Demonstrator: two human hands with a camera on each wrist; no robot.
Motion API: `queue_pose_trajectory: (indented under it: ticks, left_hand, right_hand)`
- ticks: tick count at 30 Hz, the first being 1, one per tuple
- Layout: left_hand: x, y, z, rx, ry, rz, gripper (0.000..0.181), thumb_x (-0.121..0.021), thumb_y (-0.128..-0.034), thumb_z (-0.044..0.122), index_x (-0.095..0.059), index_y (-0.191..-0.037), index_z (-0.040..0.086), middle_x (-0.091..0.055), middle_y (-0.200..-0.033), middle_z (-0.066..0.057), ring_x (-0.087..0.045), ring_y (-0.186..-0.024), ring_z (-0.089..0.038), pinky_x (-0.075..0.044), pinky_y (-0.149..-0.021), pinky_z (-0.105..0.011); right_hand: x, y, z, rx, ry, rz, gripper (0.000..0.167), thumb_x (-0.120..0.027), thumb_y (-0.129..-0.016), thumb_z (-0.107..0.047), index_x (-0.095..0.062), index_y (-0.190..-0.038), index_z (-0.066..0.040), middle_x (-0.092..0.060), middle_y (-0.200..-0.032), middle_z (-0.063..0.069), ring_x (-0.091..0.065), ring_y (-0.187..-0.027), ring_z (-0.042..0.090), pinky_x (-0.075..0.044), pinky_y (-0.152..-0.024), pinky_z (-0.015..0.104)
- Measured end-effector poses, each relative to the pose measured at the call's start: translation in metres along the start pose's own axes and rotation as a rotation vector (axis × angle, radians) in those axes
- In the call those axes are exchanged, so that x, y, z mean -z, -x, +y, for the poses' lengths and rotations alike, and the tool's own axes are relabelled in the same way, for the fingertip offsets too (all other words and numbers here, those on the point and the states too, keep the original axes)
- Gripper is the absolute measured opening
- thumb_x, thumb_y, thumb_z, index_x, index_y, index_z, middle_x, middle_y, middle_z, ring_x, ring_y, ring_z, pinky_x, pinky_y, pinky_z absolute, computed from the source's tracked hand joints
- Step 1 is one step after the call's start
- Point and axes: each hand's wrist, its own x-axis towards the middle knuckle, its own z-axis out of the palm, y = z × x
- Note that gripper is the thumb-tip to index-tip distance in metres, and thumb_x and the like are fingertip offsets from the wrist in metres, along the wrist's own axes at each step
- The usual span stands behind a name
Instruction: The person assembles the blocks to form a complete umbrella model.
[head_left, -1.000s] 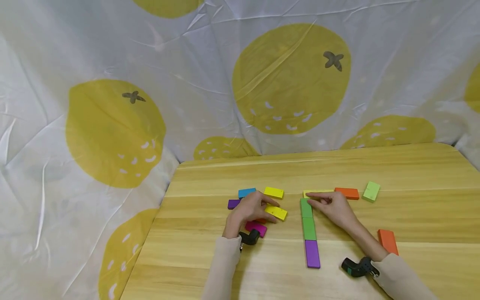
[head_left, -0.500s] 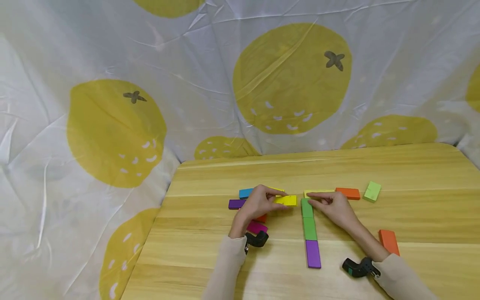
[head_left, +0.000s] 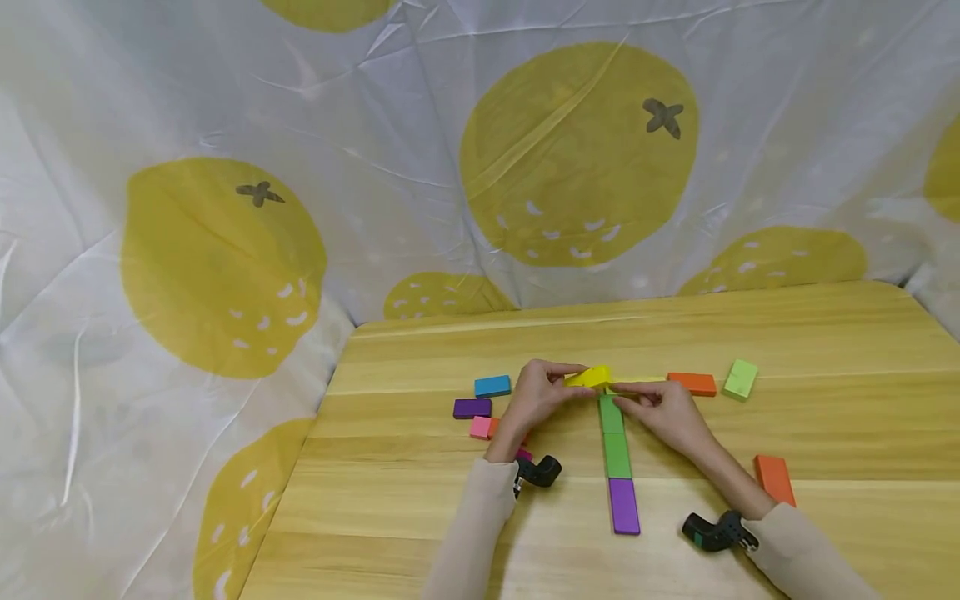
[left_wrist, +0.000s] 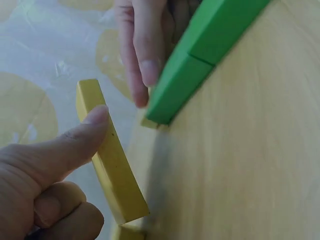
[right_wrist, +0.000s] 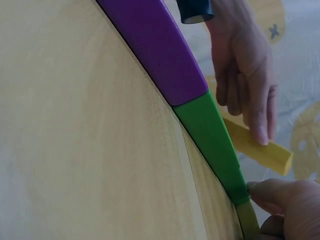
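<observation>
In the head view my left hand (head_left: 542, 395) pinches a yellow block (head_left: 595, 377) between thumb and fingers. That block is tilted and raised above the table, as the left wrist view also shows. Close to it, my right hand (head_left: 667, 412) touches the corner where a flat yellow block (head_left: 647, 383) meets the upper green block (head_left: 611, 414). The right index finger lies straight along the yellow one, while the thumb rests against the green one's edge. A second green block (head_left: 617, 455) and a purple block (head_left: 624, 506) continue the column toward me.
An orange block (head_left: 692, 384) adjoins the row's right end, with a light green block (head_left: 741, 380) beyond. Another orange block (head_left: 774, 479) lies by my right forearm. At left are blue (head_left: 492, 386), dark purple (head_left: 472, 408) and pink (head_left: 481, 427) blocks, others partly hidden by my left hand.
My left hand has carried the yellow block rightward and away from me, from the loose blocks to the head of the column, tilting it. My right hand stays in place.
</observation>
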Motion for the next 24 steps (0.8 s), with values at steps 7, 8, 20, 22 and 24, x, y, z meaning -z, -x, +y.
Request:
queue_pose_trajectory:
  ticks: [7,8,20,22,24]
  left_hand:
    - [0.013,0.002,-0.017,0.034,-0.079,0.049,0.036,-0.088,-0.0834,0.025,-0.081,-0.117,0.013,-0.036,-0.056,0.007,-0.032,-0.051,-0.008,-0.022,-0.049,-0.021]
    - [0.016,0.002,-0.018,0.031,-0.108,0.061,0.036,-0.088,-0.0836,0.026,-0.081,-0.117,0.013,-0.036,-0.056,0.007,-0.033,-0.052,-0.008,-0.022,-0.049,-0.021]
    - [0.012,0.004,-0.012,0.007,-0.513,0.087,0.035,-0.086,-0.0850,0.033,-0.081,-0.118,0.022,-0.078,-0.094,-0.001,-0.043,-0.064,-0.006,-0.028,-0.052,-0.019]
    - [0.009,0.004,-0.008,0.011,-0.537,0.079,0.035,-0.086,-0.0855,0.034,-0.081,-0.118,0.023,-0.080,-0.104,-0.001,-0.045,-0.068,-0.007,-0.030,-0.054,-0.019]
    - [0.006,0.003,-0.005,0.014,-0.555,0.068,0.035,-0.085,-0.0861,0.035,-0.080,-0.119,0.023,-0.080,-0.103,-0.001,-0.048,-0.070,-0.008,-0.032,-0.056,-0.019]
  right_hand:
    - [0.000,-0.001,-0.002,-0.033,-0.015,-0.017,0.027,-0.077,-0.094,-0.025,-0.080,-0.117,-0.012,-0.035,-0.057,-0.006,-0.026,-0.051,0.005,-0.024,-0.048,0.022]
    - [0.001,-0.001,-0.002,-0.035,-0.016,-0.017,0.027,-0.077,-0.094,-0.025,-0.080,-0.118,-0.011,-0.035,-0.057,-0.006,-0.026,-0.051,0.005,-0.024,-0.048,0.022]
    - [0.002,0.001,-0.002,-0.030,-0.013,-0.014,0.027,-0.077,-0.095,-0.027,-0.080,-0.118,-0.012,-0.035,-0.056,-0.006,-0.025,-0.050,0.004,-0.023,-0.047,0.022]
    - [0.002,0.001,-0.002,-0.024,-0.011,-0.017,0.027,-0.076,-0.095,-0.027,-0.080,-0.118,-0.012,-0.035,-0.056,-0.007,-0.025,-0.050,0.004,-0.023,-0.047,0.022]
    - [0.001,0.000,-0.002,-0.020,-0.008,-0.018,0.027,-0.076,-0.095,-0.027,-0.080,-0.118,-0.012,-0.035,-0.056,-0.007,-0.025,-0.050,0.004,-0.023,-0.047,0.021]
